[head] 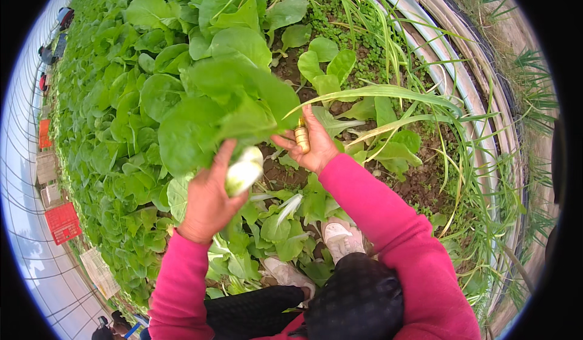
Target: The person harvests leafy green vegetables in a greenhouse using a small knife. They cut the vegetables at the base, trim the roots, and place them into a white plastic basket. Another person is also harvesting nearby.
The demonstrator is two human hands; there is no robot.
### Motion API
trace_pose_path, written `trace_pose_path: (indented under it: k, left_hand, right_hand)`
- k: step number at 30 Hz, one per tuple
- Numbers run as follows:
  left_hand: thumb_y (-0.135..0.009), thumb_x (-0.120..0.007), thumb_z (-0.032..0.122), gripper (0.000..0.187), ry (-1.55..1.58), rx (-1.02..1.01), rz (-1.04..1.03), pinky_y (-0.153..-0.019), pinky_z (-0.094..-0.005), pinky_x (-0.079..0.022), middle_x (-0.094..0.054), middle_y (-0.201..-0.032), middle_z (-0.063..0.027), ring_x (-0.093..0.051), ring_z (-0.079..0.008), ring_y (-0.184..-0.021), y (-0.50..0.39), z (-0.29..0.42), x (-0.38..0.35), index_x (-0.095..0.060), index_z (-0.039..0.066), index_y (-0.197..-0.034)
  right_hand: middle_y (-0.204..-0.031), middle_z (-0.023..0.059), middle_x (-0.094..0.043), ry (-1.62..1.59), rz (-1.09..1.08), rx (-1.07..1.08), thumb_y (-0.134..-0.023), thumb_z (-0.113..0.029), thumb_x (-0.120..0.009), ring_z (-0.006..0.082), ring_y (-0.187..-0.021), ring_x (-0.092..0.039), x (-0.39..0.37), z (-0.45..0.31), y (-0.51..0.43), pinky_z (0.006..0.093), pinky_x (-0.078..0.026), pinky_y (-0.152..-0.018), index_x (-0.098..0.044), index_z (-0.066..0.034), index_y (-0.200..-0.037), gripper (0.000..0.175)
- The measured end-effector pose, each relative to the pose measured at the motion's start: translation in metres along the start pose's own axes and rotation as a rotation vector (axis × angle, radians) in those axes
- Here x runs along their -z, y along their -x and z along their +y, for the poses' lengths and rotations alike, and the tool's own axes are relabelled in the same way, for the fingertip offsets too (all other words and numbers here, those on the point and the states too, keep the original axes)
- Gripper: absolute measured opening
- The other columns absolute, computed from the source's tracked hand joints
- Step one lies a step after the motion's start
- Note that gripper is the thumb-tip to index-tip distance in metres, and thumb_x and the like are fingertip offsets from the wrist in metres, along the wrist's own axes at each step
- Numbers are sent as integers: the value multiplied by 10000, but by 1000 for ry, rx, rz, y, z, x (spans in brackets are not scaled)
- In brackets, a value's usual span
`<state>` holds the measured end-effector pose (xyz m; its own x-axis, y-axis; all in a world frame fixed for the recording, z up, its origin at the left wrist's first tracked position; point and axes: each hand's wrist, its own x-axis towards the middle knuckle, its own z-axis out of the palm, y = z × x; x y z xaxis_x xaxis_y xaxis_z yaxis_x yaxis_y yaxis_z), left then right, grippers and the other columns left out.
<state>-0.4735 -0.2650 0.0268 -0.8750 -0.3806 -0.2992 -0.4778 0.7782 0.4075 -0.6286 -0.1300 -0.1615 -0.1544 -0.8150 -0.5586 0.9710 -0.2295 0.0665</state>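
Note:
My left hand [207,201] grips a leafy green with a thick white base, apparently a bok choy [245,170]. The plant is tilted, its broad leaves spread up and away, slightly blurred. My right hand [318,146] is just right of those leaves, with a short gold-coloured ringed handle [301,136] lying across the palm and fingers. Whatever extends from the handle is hidden behind the leaves. Below the hands, cut leaves with pale stems [289,208] lie on the soil around my shoes [341,237].
Dense leafy greens [118,126] fill the left side. Long grassy blades [396,91] arch in from the right, beside a pale curved border rail [478,157]. Red crates [63,223] line the far left, and people [48,54] are in the distance.

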Motion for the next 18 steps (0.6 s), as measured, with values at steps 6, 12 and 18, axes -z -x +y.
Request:
trace_pose_path:
  k: [6,12,18]
  left_hand:
    - [-738,-749,267,406,-465,-295,-81,-861,-446,-454,-642,-1013,-125,-608,-275,-980,101,2,-39,-636,68,-1073]
    - [-715,-772,122,474,-312,-170,-132,-805,-400,-491,-660,-1132,-162,-635,-278,-959,163,13,-13,-613,50,-1156]
    - [-709,-782,96,714,832,253,307,-909,-323,-508,-620,-1126,-116,-629,-200,-979,139,-2,17,-440,-48,-1319]
  right_hand:
    - [-847,12,-656,66,1,51,-868,-374,-716,123,-697,-633,3,26,12,247,-540,-635,-615,-103,-1008,321]
    - [-960,53,-680,411,-138,322,-867,-155,-688,172,-826,-675,-22,-2,76,304,-556,-785,-594,-43,-1118,291]
    - [-988,55,-641,674,-204,337,-813,-91,-737,145,-860,-656,-47,26,116,281,-552,-740,-496,-6,-1231,490]
